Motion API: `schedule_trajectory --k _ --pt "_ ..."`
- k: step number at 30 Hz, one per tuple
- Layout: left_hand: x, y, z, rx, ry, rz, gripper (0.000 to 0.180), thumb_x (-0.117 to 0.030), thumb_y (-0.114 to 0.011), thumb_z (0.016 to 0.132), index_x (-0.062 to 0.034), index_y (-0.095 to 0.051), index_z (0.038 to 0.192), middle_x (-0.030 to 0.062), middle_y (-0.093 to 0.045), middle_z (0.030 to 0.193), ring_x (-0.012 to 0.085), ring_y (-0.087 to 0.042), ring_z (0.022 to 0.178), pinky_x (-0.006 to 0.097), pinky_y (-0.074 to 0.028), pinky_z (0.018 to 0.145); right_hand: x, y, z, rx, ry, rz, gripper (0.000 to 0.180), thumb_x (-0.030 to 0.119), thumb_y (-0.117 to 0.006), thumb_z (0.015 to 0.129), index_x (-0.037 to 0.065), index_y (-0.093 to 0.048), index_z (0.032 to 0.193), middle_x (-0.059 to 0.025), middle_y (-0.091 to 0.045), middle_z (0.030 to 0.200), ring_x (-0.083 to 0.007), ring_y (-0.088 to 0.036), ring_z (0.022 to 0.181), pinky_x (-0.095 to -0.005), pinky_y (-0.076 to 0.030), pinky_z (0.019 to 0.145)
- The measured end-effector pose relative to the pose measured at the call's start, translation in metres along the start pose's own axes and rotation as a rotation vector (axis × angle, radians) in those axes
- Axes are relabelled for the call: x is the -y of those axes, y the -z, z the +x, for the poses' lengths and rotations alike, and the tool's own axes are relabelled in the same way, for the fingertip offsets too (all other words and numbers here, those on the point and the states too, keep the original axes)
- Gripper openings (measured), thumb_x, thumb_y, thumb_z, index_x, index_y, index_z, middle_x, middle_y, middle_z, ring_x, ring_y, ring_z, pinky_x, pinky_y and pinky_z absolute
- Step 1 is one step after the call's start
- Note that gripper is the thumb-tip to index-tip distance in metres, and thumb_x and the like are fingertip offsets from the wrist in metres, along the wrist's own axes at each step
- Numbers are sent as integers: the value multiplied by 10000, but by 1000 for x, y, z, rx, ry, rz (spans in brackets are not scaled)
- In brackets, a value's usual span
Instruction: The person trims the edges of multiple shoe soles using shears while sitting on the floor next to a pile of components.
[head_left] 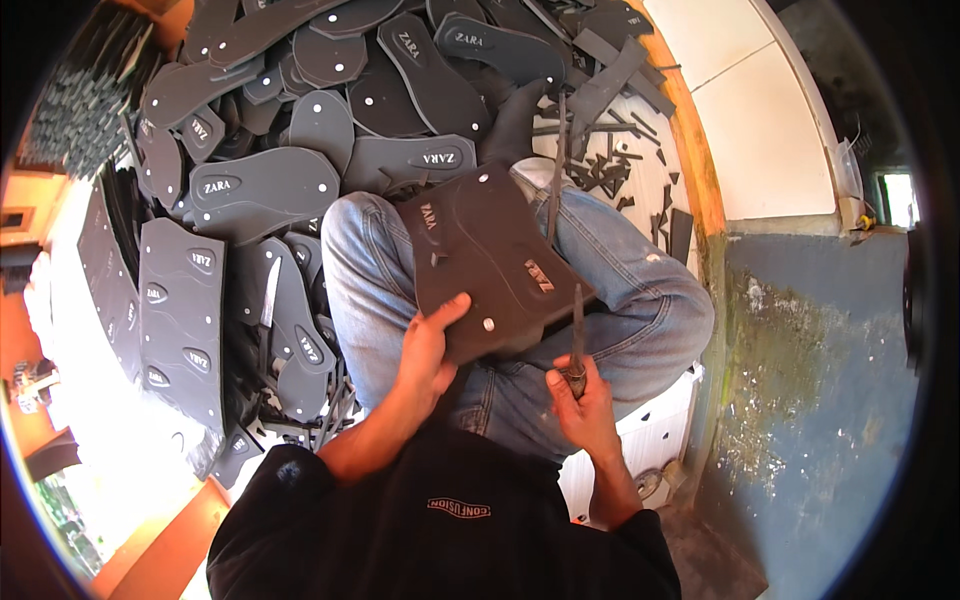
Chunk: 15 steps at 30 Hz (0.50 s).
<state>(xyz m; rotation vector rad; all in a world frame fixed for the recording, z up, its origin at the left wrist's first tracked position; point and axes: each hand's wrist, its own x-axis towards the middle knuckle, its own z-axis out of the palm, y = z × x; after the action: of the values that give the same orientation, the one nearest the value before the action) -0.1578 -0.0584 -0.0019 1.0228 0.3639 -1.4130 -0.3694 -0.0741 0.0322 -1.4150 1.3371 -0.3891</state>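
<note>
My left hand (pixel 428 348) grips the near left edge of a dark foam sheet (pixel 480 255), thumb on top and the other fingers partly hidden at its edge. The sheet lies across my lap, moulded with sandal sole outlines, raised lettering and white dots. In my right hand (pixel 583 400) is a knife (pixel 577 340), held by its handle with the narrow blade pointing up and away from me. The blade stands beside the sheet's near right corner. Small dark scraps (pixel 437 258) rest on the sheet.
Cut foam soles (pixel 265 190) lie heaped ahead and to the left. A second knife (pixel 270 300) rests on soles by my left knee. Uncut sheets (pixel 182 320) stack at the left. Offcuts (pixel 605 170) litter the white floor at the right, beside a wooden edge (pixel 685 120) and blue wall (pixel 810 350).
</note>
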Motion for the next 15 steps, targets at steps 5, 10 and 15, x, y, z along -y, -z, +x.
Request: schedule_trajectory --k 5,10,15 --pt "-2 -6 0 13 6 22 393 -98 -640 833 9 -503 1186 131 -602 1081 246 -623 971 382 -543 841 -13 1 -16 -7 19 -158 143 102 -616 848 17 -558 946 -95 -552 562 -229 -561 470 -322 -434 481" --pt "-7 -13 -1 -24 17 3 377 -102 -631 845 20 -501 1177 137 -599 1083 258 -626 972 404 -556 823 -12 -4 -13 37 -23 -190 113 47 -582 821 36 -568 932 -133 -533 560 -294 -563 484 -348 -429 490" --pt "-10 -13 2 -19 37 -26 385 -109 -638 844 21 -496 1178 141 -593 1091 257 -626 970 399 -557 818 -12 -7 -11 31 -10 -181 119 36 -576 805 41 -568 924 -145 -512 541 -316 -550 479 -360 -421 485"
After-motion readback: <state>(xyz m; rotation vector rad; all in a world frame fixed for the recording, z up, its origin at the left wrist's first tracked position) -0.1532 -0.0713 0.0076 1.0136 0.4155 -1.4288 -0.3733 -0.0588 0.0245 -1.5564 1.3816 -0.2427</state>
